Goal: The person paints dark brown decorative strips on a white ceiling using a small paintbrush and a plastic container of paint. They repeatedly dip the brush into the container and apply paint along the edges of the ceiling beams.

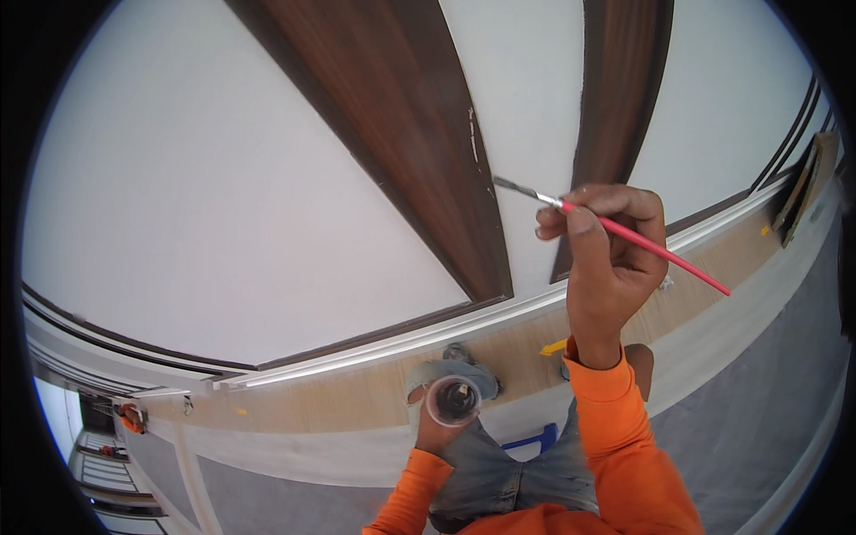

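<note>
When looking near the wall (205,205), find the brush (642,240) in the right hand (615,267), pinched between thumb and fingers close to the metal part. Held there, much like a pencil, maybe to steer the thin tip (513,186) with care. Aimed left, right by the edge of the big brown strip (392,98). Cannot tell about touching or just missing. Pokes out past the hand at the other end, long and pink, likely to be out of the way. See white marks (473,134) on that same edge, a bit farther up than the tip; perhaps the reason for holding the brush so near. Look lower for the left hand (435,435). Closed around a cup (433,390), with most of the fingers hidden behind it. Held low, over the legs (481,477), perhaps for easy reach. Held with the open top facing up, likely so as not to spill the dark stuff (457,399) inside. Notice the small brown strip (615,98) too, over past the right hand. Down by the floor (339,406), spot a yellow arrow (555,348), and a blue thing (546,437) between the legs, too hidden to name.
</note>
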